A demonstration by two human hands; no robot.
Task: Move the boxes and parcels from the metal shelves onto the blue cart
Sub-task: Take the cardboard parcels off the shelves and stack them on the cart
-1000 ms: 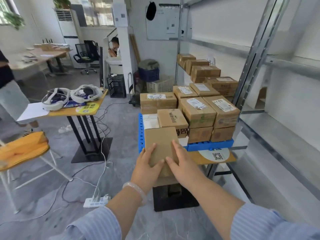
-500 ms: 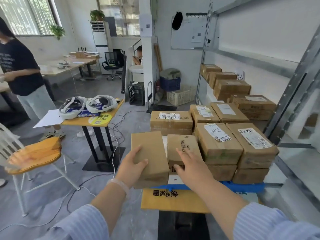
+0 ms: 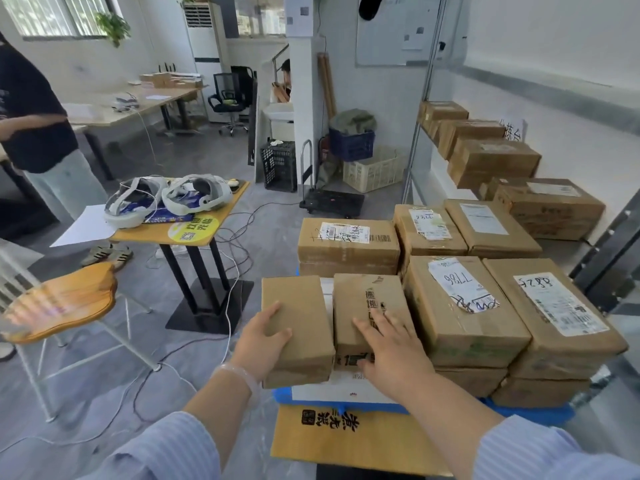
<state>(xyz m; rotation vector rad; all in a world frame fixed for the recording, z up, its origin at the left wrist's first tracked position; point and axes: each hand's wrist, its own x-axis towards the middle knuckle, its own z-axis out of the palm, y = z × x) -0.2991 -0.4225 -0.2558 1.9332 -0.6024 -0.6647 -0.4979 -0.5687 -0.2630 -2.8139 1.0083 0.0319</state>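
A plain brown box [image 3: 298, 327] lies at the front left of the stack on the blue cart [image 3: 530, 412]. My left hand [image 3: 263, 344] grips its near left edge. My right hand [image 3: 391, 344] lies flat, fingers spread, on the neighbouring small printed box [image 3: 367, 299]. Several larger labelled boxes fill the cart: one marked 7786 [image 3: 460, 306], one at far right [image 3: 554, 310] and one behind [image 3: 348, 244]. More boxes [image 3: 491, 161] sit on the metal shelf [image 3: 420, 109] at right.
A small wooden table [image 3: 194, 230] with two headsets stands to the left, cables on the floor around it. A wooden-seat chair [image 3: 59, 303] is at near left. A person in a black shirt [image 3: 34, 116] stands far left. Crates and a black trolley [image 3: 332, 202] sit behind.
The plain box has gone from in front of the cart to its front left corner. My right hand left that box and now rests on the printed box beside it.
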